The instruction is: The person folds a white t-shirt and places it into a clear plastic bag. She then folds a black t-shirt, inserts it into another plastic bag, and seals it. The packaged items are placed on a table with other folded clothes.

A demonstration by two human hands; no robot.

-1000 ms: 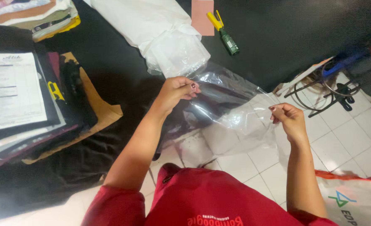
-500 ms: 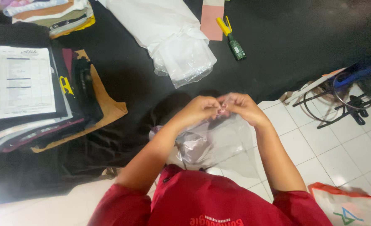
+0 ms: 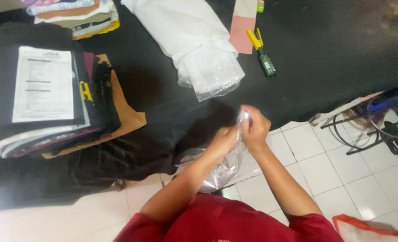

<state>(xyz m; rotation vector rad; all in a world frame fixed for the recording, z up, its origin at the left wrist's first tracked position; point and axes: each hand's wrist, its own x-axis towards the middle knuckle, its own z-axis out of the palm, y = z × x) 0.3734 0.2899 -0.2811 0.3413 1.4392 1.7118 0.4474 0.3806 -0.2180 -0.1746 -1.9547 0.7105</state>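
Note:
A clear plastic bag (image 3: 226,168) hangs folded in front of me, just off the front edge of the black-covered table (image 3: 324,58). My left hand (image 3: 223,140) and my right hand (image 3: 253,127) are pressed close together at the bag's top, both pinching the film. The bag droops below my hands over the white tiled floor. Part of the bag is hidden behind my left forearm.
On the table lie a stack of clear bags (image 3: 199,49), a green and yellow tool (image 3: 262,53), a pink sheet (image 3: 243,31) and piles of folded dark garments with a printed paper (image 3: 44,85) on top. A metal stool frame (image 3: 369,125) stands at the right.
A second ago my hands held the bag spread wide apart. They came together, folding the bag, and now hold it bunched between them.

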